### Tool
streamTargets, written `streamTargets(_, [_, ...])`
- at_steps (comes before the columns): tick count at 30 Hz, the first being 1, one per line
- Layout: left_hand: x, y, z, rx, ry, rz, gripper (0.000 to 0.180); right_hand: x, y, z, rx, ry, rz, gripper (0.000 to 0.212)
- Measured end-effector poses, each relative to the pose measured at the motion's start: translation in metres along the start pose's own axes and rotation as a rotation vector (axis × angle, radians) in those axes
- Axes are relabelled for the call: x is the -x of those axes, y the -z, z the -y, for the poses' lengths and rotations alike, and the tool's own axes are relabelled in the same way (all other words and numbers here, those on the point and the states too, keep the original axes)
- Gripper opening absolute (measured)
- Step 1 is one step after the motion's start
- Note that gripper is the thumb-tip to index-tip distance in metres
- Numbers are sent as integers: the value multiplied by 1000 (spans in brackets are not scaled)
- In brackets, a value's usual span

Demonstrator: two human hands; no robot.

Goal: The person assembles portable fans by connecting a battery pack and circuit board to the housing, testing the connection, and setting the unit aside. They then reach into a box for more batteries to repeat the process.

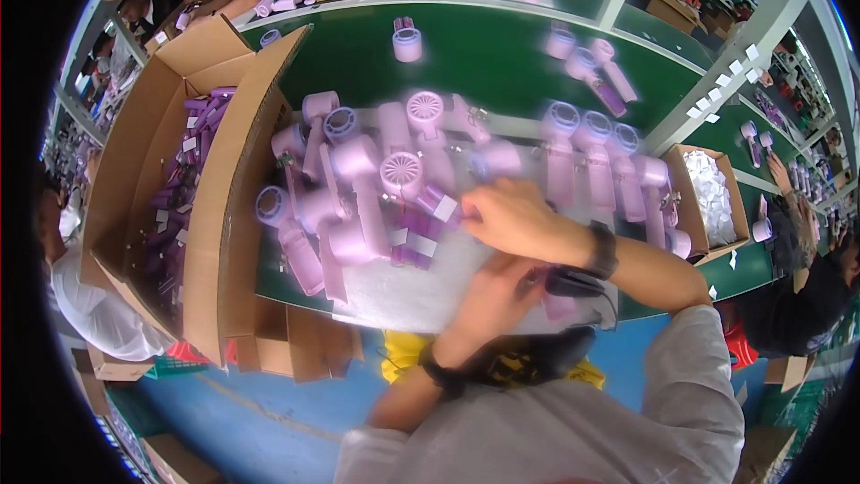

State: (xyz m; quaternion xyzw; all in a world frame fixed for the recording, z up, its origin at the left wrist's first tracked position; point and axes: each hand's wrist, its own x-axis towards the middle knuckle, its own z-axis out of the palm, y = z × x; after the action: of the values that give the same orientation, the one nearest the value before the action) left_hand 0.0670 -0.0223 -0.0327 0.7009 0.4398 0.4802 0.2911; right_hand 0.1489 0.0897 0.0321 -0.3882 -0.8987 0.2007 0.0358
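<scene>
My right hand [515,222] reaches leftward over the grey work mat [376,291], fingers pinched on the end of a purple battery piece [442,203] with a white label. Beneath it, my left hand [495,298] is closed around a lilac handheld fan part [559,306], mostly covered by the hand and a dark object [578,282] that I cannot make out. More labelled purple pieces [414,246] lie left of my right fingertips. Beside them is a pile of lilac fan bodies [358,215], some with round grilles [401,173].
A big cardboard box [242,206] of purple pieces stands left. Several fan bodies [560,161] line up at right, near a small box [739,220] of white slips. Blurred fans [407,43] lie on the green conveyor belt [488,63] beyond. Co-workers sit on both sides.
</scene>
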Motion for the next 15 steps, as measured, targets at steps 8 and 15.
streamTargets(8, [7,4,2,-52,99,-48,24,54,53,7,-538,45,-134,33])
streamTargets(15, [-8,27,-12,61,268,135,27,114,49,-26,-1427,-58,-247,59])
